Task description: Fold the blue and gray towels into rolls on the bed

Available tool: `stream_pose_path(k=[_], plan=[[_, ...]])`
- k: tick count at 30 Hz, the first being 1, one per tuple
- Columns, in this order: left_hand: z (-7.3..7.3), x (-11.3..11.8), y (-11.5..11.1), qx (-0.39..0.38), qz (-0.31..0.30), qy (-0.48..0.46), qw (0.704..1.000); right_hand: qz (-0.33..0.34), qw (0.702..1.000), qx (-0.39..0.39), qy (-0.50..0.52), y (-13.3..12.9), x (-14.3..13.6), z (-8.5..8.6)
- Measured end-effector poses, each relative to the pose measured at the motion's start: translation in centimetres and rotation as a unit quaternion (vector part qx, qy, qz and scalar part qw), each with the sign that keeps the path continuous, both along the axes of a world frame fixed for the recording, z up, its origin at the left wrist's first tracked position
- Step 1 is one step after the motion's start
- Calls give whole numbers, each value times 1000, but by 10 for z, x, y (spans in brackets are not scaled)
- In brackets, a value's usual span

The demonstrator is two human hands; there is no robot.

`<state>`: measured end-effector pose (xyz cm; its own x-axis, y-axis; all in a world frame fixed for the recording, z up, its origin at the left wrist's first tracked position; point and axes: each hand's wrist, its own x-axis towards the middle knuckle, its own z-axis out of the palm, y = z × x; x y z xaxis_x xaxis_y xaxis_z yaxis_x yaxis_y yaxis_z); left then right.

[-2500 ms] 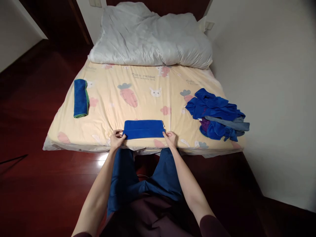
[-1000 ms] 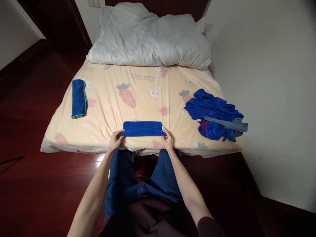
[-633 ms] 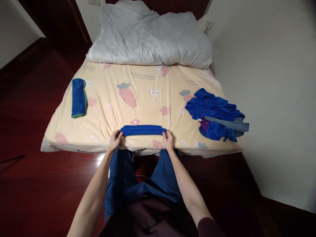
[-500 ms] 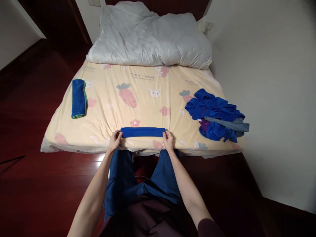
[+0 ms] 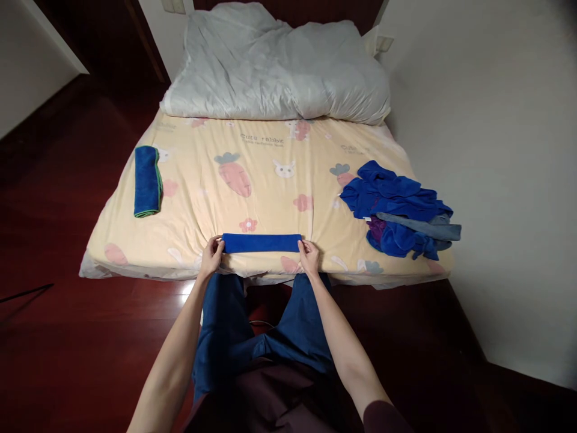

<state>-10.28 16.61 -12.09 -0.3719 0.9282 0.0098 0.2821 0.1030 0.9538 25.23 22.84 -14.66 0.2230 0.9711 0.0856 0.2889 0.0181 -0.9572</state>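
Observation:
A blue cloth (image 5: pixel 261 243), folded into a long narrow strip, lies across the front of the bed near its edge. My left hand (image 5: pixel 211 255) pinches the strip's left end between thumb and fingers. At the right end, my right hand (image 5: pixel 309 255) grips it the same way. A rolled or folded blue towel with green edging (image 5: pixel 148 181) rests at the bed's left side. On the right side sits a crumpled heap of blue cloths (image 5: pixel 396 207), with a grey-blue strip and a purple piece among them.
The bed (image 5: pixel 265 174) has a yellow sheet printed with carrots and rabbits. A bunched pale grey quilt (image 5: pixel 279 72) covers its far end. A white wall (image 5: pixel 487 150) rises on the right, and dark red floor (image 5: pixel 90 337) shows at the left.
The camera view has shifted slightly. Both hands still hold the ends of the blue strip, whose front face looks a little flatter.

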Motion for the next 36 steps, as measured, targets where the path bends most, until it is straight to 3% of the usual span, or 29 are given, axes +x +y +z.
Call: stream_pose_path(k=[8, 11, 13, 14, 16, 18, 20, 22, 25, 31, 36], plan=[[-5, 3, 0, -3, 21, 71, 997, -16, 999, -13, -47, 1, -3, 6], [3, 11, 1, -1, 47, 158, 986, 1, 990, -9, -140, 3, -5, 19], [16, 20, 0, 19, 53, 237, 970, 9, 972, 35, -232, 2, -10, 32], [23, 25, 0, 35, 31, 277, 960, 14, 960, 63, -272, 2, -15, 39], [37, 40, 1, 68, -73, 345, 933, 44, 938, 109, -327, -2, -30, 54], [47, 57, 4, 89, -196, 392, 894, 109, 920, 135, -352, -8, -52, 67], [51, 72, 9, 95, -261, 426, 861, 182, 901, 154, -362, -14, -76, 74], [48, 81, 13, 94, -276, 447, 845, 235, 885, 164, -366, -20, -95, 75], [37, 80, 14, 86, -271, 460, 841, 260, 879, 152, -369, -22, -104, 63], [21, 49, 8, 68, -245, 447, 858, 261, 883, 123, -371, -15, -71, 40], [24, 36, -2, 38, -203, 440, 874, 256, 858, 75, -440, -13, -50, 49]])
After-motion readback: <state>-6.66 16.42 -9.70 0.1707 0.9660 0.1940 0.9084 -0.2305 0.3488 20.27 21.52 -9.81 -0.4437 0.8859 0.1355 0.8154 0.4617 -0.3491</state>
